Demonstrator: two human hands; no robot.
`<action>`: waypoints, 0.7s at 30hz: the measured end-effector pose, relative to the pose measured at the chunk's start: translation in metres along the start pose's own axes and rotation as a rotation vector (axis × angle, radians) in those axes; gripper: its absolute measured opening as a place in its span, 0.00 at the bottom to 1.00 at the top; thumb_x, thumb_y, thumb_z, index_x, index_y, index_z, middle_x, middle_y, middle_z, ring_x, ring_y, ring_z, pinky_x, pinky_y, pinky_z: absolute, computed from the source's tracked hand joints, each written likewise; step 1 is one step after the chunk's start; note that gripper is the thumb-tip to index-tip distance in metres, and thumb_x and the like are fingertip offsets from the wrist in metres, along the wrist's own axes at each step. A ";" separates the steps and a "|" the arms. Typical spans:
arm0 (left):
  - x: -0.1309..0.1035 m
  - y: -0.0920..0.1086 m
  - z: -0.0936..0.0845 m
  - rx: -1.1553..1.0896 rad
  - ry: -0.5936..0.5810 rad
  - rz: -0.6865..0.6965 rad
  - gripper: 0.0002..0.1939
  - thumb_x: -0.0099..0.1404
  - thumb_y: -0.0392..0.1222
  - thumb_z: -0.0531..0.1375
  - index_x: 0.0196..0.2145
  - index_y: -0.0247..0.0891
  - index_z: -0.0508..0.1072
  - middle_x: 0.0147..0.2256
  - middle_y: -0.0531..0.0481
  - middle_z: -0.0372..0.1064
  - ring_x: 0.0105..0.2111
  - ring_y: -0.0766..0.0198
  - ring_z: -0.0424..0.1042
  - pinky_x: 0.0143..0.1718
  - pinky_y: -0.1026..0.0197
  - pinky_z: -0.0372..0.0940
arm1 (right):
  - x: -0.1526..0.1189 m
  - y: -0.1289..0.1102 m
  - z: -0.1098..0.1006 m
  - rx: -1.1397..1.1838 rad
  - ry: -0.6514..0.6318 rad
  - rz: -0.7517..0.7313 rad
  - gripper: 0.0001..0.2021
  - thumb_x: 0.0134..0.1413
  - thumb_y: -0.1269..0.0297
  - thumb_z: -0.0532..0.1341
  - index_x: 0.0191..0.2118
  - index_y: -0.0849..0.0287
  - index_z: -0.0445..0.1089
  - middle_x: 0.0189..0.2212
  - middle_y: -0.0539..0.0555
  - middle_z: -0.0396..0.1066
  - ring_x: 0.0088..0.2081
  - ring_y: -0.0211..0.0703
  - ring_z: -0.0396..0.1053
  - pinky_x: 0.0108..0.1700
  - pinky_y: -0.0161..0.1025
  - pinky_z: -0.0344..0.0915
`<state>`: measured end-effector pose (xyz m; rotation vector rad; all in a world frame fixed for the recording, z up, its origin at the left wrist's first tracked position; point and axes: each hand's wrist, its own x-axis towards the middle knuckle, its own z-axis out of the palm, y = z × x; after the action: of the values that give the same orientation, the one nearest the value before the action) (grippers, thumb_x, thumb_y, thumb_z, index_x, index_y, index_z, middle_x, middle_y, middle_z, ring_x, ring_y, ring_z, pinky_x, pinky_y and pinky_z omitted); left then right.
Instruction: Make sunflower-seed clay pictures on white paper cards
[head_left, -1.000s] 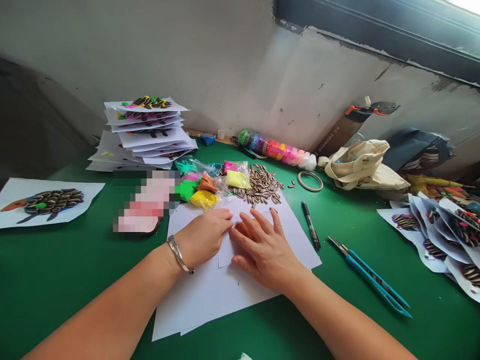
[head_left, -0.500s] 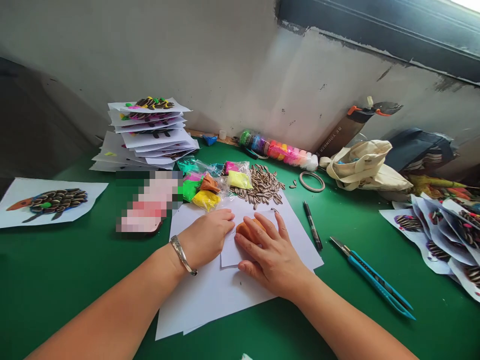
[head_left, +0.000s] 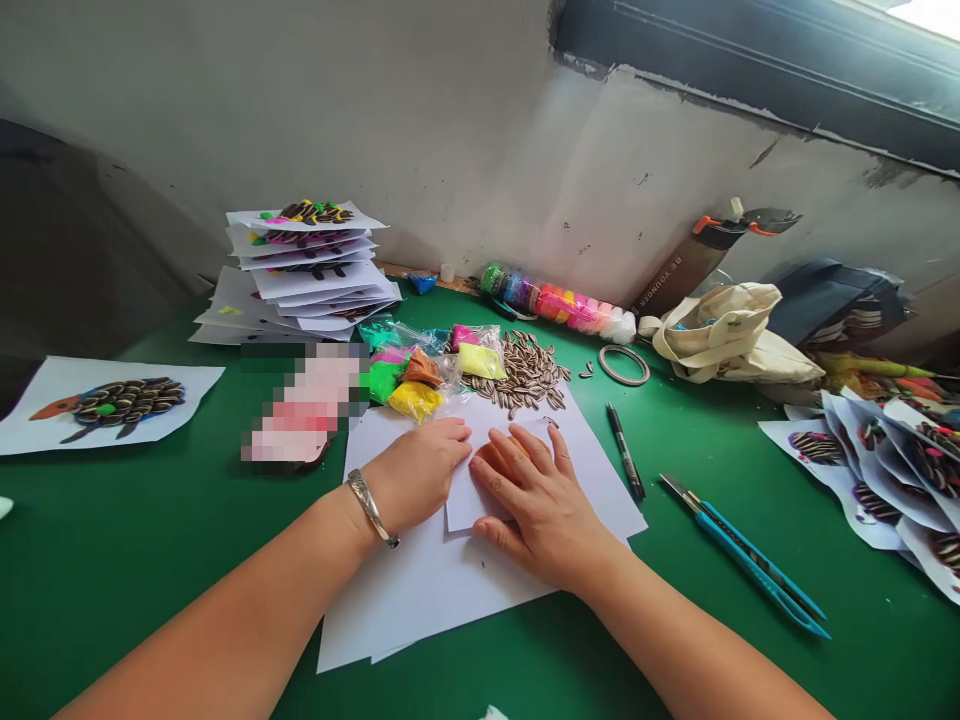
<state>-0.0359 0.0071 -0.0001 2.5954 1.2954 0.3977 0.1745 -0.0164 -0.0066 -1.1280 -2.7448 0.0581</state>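
Observation:
White paper sheets (head_left: 420, 600) lie on the green table, with a smaller white sheet (head_left: 465, 505) on top. My right hand (head_left: 532, 500) is spread flat over an orange-brown clay piece (head_left: 491, 460) on the small sheet, covering most of it. At the left edge of that sheet rests my left hand (head_left: 424, 470), fingers curled together; what they pinch, if anything, is hidden. Just beyond the hands are bags of coloured clay (head_left: 416, 400) and a pile of striped seeds (head_left: 525, 375).
A pen (head_left: 625, 450) and a blue-handled cutter (head_left: 750, 560) lie right. A tape ring (head_left: 624, 365) and cloth bag (head_left: 720, 325) sit behind them. Seed-decorated sheets (head_left: 307, 290) are stacked back left; another seed picture (head_left: 124, 408) lies left, more (head_left: 870, 470) right.
My right hand now covers more of the orange-brown clay, its fingers pressed lower over it. My left hand stays at the sheet's edge. The view has shifted slightly.

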 end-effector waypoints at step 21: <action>-0.001 -0.001 0.001 -0.007 -0.022 -0.016 0.15 0.64 0.27 0.52 0.42 0.32 0.76 0.48 0.41 0.72 0.52 0.55 0.68 0.55 0.55 0.63 | -0.003 0.004 -0.001 -0.007 -0.023 0.031 0.29 0.61 0.43 0.47 0.64 0.49 0.54 0.66 0.57 0.47 0.66 0.60 0.42 0.63 0.66 0.32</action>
<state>-0.0366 0.0069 -0.0011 2.5740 1.3047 0.3695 0.1798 -0.0153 -0.0063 -1.1786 -2.7498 0.0660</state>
